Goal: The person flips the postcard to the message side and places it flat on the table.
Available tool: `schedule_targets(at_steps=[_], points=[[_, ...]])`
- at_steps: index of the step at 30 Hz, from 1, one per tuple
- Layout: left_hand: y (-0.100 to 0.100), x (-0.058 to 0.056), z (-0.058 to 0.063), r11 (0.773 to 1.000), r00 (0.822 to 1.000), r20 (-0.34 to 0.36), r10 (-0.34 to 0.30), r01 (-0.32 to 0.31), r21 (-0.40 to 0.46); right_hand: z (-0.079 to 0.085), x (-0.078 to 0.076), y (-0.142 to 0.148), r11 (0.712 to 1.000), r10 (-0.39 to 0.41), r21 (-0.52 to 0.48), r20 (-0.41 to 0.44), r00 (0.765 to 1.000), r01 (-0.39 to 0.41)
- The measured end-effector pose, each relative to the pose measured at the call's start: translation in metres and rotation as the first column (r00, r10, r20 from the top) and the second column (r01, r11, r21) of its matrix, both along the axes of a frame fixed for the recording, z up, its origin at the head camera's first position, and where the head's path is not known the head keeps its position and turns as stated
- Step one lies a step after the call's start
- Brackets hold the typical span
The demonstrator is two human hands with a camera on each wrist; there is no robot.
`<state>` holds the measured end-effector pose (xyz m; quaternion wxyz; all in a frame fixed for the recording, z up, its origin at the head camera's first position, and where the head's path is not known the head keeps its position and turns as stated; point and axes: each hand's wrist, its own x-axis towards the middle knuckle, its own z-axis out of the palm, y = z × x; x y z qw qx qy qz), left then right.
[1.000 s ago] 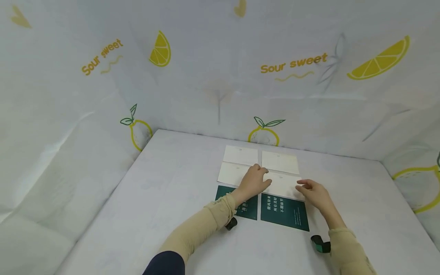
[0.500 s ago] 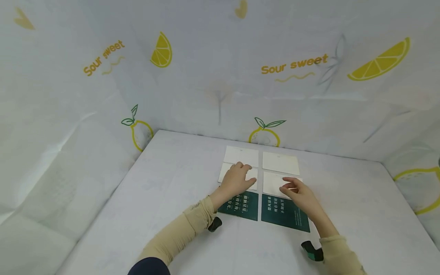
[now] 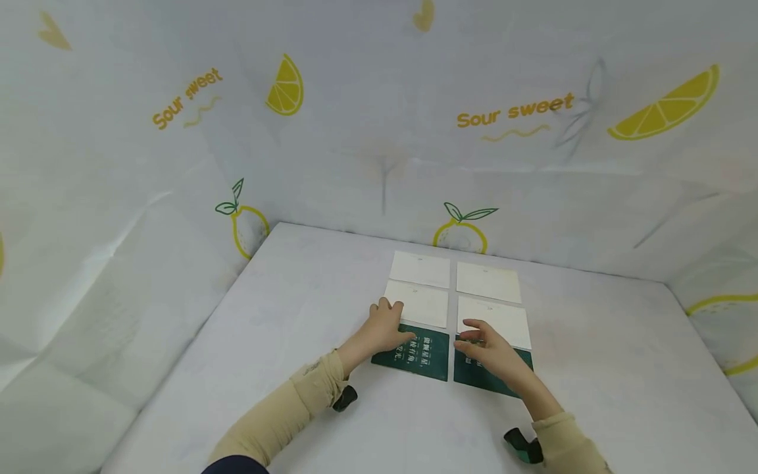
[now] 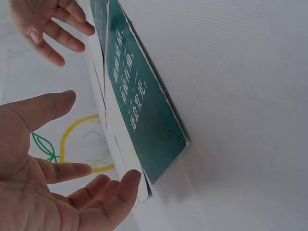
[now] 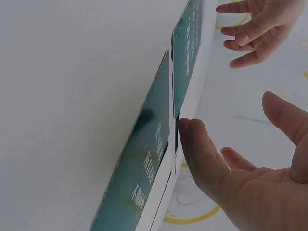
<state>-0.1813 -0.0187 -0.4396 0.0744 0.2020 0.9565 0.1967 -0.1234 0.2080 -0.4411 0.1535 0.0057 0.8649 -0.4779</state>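
Two dark green cards with white Chinese writing, a left one [image 3: 435, 359] and a right one [image 3: 482, 380], lie side by side on the white table. My left hand [image 3: 381, 329] hovers by the left green card's outer side, fingers spread and nothing held. Over the right green card's far edge is my right hand [image 3: 488, 350], its fingers relaxed and loosely bent, partly covering the writing. Behind them lie a front left white card [image 3: 423, 306] and a front right white card [image 3: 503, 321]. In the left wrist view, the left fingertips [image 4: 130, 180] are close to the cards' outer edge.
Farther back are a back left white card [image 3: 420, 268] and a back right white card [image 3: 488, 283], with a narrow gap between the two columns. Black wrist-worn pieces [image 3: 524, 446] show under the forearms. A lemon-printed backdrop [image 3: 379, 118] rises behind the table [image 3: 284, 316].
My left hand has moved left and nearer, from the front white cards to the left green card. My right hand has moved left and nearer, over the right green card. The cards stay in place.
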Motion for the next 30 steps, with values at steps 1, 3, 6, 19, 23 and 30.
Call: schedule_targets(at_steps=[1, 3, 6, 19, 23, 30], points=[[-0.002, 0.001, -0.001, 1.0, 1.0, 0.012, 0.0, 0.0, -0.005, 0.0, 0.001, -0.002, 1.0, 0.004, -0.027, 0.021, 1.0, -0.003], [-0.005, 0.002, -0.004, 1.0, 0.999, 0.04, 0.012, -0.012, -0.004, -0.001, 0.002, -0.005, 0.997, 0.01, -0.074, 0.047, 0.999, -0.006], [-0.009, 0.003, -0.008, 0.999, 0.995, 0.091, 0.036, -0.037, 0.012, -0.001, 0.003, -0.008, 0.991, 0.005, -0.131, 0.072, 0.997, 0.005], [-0.022, 0.004, -0.019, 0.968, 0.967, 0.229, 0.114, -0.16, 0.196, -0.003, 0.006, -0.014, 0.981, -0.004, -0.195, 0.086, 0.996, 0.021], [-0.026, 0.004, -0.021, 0.941, 0.953, 0.265, 0.147, -0.217, 0.259, -0.008, 0.005, -0.012, 0.974, -0.024, -0.224, 0.078, 0.997, 0.041], [-0.035, 0.003, -0.017, 0.888, 0.926, 0.334, 0.174, -0.294, 0.354, -0.013, 0.003, -0.011, 0.954, -0.096, -0.275, 0.114, 0.989, 0.124]])
